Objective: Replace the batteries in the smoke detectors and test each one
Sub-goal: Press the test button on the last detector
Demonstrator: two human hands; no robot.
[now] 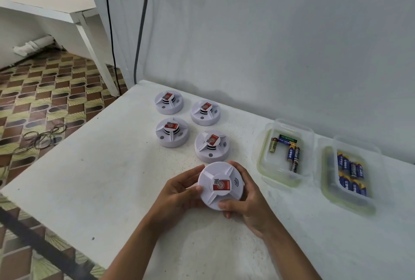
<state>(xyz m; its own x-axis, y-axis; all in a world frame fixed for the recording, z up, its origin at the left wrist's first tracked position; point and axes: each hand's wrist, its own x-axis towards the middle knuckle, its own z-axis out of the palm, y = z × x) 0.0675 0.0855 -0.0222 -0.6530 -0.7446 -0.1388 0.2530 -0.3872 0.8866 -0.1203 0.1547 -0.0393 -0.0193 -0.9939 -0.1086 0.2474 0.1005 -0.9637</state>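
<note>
Both hands on one smoke detector (221,185), near centre of the white table (94,167); left hand (179,192) wrapped round its left rim, thumb on the top face; right hand (249,198) curled round the right and near rim, thumb pressing the near edge; the unit sits face up, red label showing, so the battery side is hidden; four more detectors (190,126) stand in two pairs just beyond it, all face up, apart from one another; to the right, a clear tray (265,162) with a few loose mixed batteries (289,151), and farther right a second tray (327,192) with blue batteries (351,174) in a tidier cluster; which tray holds fresh cells cannot be told from here; risks as judged: mixing spent and new cells if they go in the wrong tray; a hard twist on the casing could slip and knock the nearest standing unit; losing track of which units are done, since all look alike.
</note>
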